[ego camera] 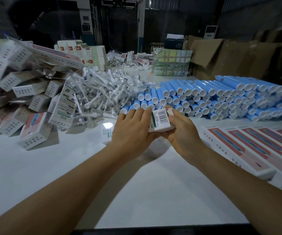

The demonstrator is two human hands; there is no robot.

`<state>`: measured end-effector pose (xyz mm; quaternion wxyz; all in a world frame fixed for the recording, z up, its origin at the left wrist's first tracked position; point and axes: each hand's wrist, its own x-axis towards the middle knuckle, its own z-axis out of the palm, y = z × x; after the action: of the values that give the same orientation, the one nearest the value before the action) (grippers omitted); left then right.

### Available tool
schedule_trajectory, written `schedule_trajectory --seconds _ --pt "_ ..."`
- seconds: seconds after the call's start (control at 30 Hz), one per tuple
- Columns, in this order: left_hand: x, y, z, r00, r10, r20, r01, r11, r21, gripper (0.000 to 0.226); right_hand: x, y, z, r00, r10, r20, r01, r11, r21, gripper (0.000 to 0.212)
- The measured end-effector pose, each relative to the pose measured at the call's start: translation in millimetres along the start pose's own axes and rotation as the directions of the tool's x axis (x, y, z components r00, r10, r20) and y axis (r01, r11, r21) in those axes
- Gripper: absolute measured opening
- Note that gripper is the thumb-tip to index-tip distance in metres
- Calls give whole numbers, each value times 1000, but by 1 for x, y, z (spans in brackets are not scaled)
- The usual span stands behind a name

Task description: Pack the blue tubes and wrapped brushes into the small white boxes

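Single head-worn wide-angle view, facing forward and down, close over the white table (35,167)

hidden: near end of small white box (160,122) under both hands | cut off: box pile (9,92) at left edge | blurred: far boxes' print (79,48)

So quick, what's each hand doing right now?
Left hand: holds the white box, fingers curled over its top.
Right hand: holds the same box from the other side.

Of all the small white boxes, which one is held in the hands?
The box with the barcode facing up, gripped by both hands before the blue tubes; the others lie piled at left.
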<state>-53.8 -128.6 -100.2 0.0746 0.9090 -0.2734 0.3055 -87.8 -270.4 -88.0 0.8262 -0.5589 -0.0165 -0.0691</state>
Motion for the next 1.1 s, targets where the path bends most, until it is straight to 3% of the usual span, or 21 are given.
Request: schedule_trajectory --seconds 0.37,0.47,0.6,0.7,0.83,1.1 --pt "-1 1 2 997 22 76 -30 993 111 77 3 8 0 993 -6 -115 6 1000 -5 43" --pt "-1 5 3 995 44 88 -54 991 119 73 3 11 0 979 -37 -201 9 991 -136 49" --pt "-2 11 0 998 33 49 -36 998 46 72 2 17 -1 936 -232 -264 127 924 -361 45" --pt "-1 11 0 999 37 32 -38 999 21 74 1 21 -3 933 -275 -233 167 902 -398 43" --pt "-1 8 -1 998 35 56 -37 998 48 79 1 22 0 955 -225 -193 124 894 -431 52" --pt "-3 9 1 996 38 82 -46 993 105 73 0 29 3 964 -248 -96 113 706 -699 52"
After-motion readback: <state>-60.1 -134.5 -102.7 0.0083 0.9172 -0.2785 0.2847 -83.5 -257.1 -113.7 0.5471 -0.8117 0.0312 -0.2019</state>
